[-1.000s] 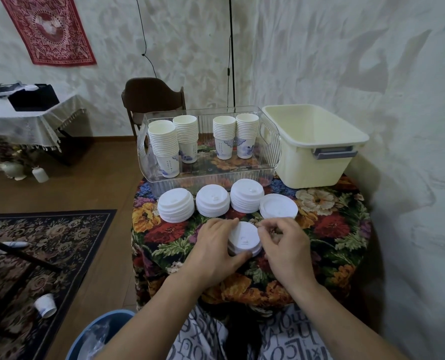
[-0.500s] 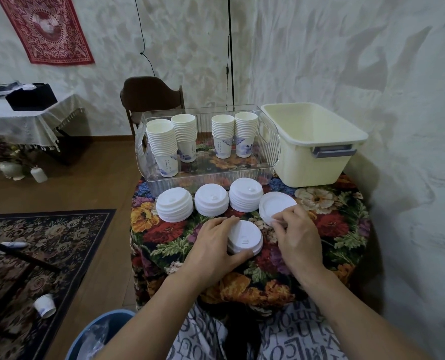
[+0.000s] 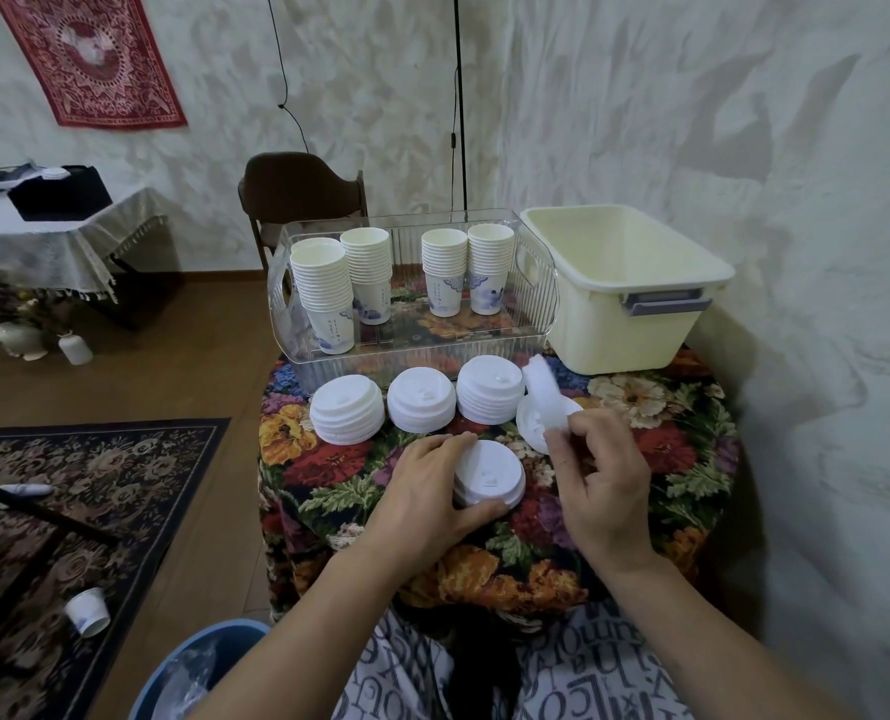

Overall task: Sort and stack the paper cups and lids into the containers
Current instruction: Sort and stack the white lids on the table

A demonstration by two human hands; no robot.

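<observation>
My left hand (image 3: 427, 491) grips a short stack of white lids (image 3: 489, 474) near the table's front. My right hand (image 3: 601, 480) pinches a single white lid (image 3: 542, 391), lifted and tilted on edge, blurred, above a low pile of lids (image 3: 531, 426). Three taller lid stacks (image 3: 348, 415) (image 3: 422, 399) (image 3: 490, 389) stand in a row behind. Several stacks of white paper cups (image 3: 328, 293) (image 3: 445, 270) stand inside a clear plastic bin (image 3: 536, 298). A cream tub (image 3: 624, 283) sits empty at the right.
The small table has a floral cloth (image 3: 666, 459); a wall runs close on the right. A wooden chair (image 3: 297, 194) stands behind the bin. A loose cup (image 3: 88, 611) lies on the rug at the left, and a blue bucket (image 3: 198, 667) sits by my knees.
My right hand left the front stack, moved right to the low pile and has lifted one lid up on edge. My left hand stays on the front stack.
</observation>
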